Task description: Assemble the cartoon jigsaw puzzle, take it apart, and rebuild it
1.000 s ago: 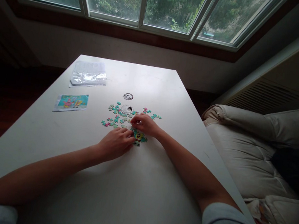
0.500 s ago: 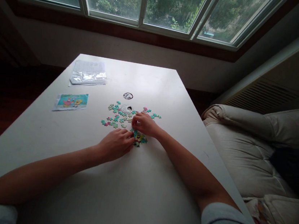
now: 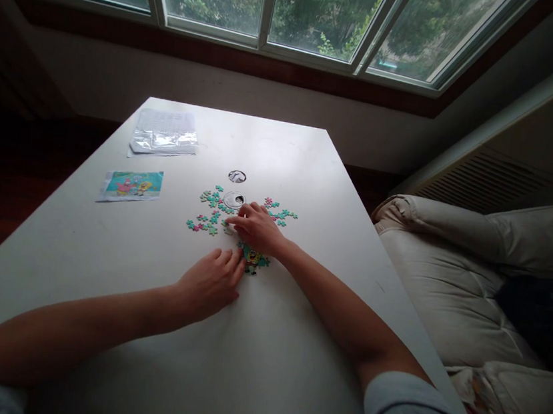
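My left hand (image 3: 213,278) lies flat on the table with its fingers stretched out, the tips against the left edge of a partly joined jigsaw puzzle (image 3: 253,258). That joined part shows a yellow cartoon figure on turquoise. My right hand (image 3: 256,227) reaches over the loose puzzle pieces (image 3: 214,220) just beyond, its index finger extended down to a pale green piece near the middle. No piece shows between its fingers. More loose turquoise and pink pieces (image 3: 281,214) lie to the right of this hand. Some pieces are hidden beneath it.
A round silvery lid (image 3: 233,200) lies among the pieces, with a smaller dark-rimmed disc (image 3: 236,176) behind it. On the left are a cartoon picture sheet (image 3: 132,185) and a clear plastic bag with paper (image 3: 164,134). A padded beige sofa (image 3: 429,279) stands right of the white table (image 3: 346,296).
My right hand has moved left and away from the joined part, its pinched fingers now extended over the loose pieces. My left hand has drawn back slightly, its fingers straighter.
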Available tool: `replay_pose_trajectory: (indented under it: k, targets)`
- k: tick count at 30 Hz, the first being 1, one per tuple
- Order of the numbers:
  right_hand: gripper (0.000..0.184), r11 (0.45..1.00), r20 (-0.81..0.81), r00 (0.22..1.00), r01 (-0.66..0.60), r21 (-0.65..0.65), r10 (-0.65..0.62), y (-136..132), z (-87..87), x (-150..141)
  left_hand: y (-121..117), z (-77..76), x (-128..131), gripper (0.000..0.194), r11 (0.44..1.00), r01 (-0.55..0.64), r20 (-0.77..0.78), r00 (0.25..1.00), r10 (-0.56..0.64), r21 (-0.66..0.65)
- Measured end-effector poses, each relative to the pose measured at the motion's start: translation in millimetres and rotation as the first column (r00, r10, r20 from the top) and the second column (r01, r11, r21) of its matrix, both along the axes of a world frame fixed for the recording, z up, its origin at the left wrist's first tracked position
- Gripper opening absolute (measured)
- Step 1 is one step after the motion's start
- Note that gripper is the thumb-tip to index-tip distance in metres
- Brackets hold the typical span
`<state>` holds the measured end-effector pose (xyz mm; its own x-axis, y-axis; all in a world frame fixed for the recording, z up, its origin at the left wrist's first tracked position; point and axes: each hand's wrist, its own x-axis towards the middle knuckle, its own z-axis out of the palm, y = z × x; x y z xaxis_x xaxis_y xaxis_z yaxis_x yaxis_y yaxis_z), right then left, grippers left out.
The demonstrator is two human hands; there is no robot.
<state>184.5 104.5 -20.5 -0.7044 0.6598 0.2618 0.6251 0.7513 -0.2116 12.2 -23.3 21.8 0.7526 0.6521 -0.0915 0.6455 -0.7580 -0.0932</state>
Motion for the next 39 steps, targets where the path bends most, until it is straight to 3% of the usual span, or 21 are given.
replay_pose_trajectory:
  k: [4, 11, 22, 31, 39]
  targets:
    - [0.015, 1.0, -0.032, 0.999, -0.005, 0.002, 0.005, 3.1, -1.7, 4.6, 0.1, -0.9, -0.3, 0.06, 1.0, 0.001, -0.019, 1.0, -0.001, -0.003]
    - [0.021, 1.0, 0.036, 0.999, -0.013, -0.004, 0.013, 5.8, 1.9, 7.2, 0.3, 2.3, 1.2, 0.06, 1.0, -0.014, -0.03, 0.999, 0.013, -0.015]
    - [0.015, 0.998, 0.132, 0.991, 0.034, -0.061, -0.026, 4.9, 22.3, 12.9, 5.5, -2.4, 1.8, 0.039, 1.0, 0.013, 0.081, 0.997, -0.015, 0.024]
    - [0.015, 0.994, -0.012, 1.0, 0.02, -0.109, -0.022, 10.9, 11.5, 18.7, 16.7, -20.2, 4.9, 0.042, 0.995, 0.1, 0.242, 0.965, -0.1, 0.011]
    - [0.012, 0.97, -0.22, 0.967, -0.167, -0.178, 0.126, 13.3, 4.5, 14.3, 21.5, -21.3, 2.4, 0.043, 0.995, 0.098, 0.271, 0.958, -0.096, 0.008]
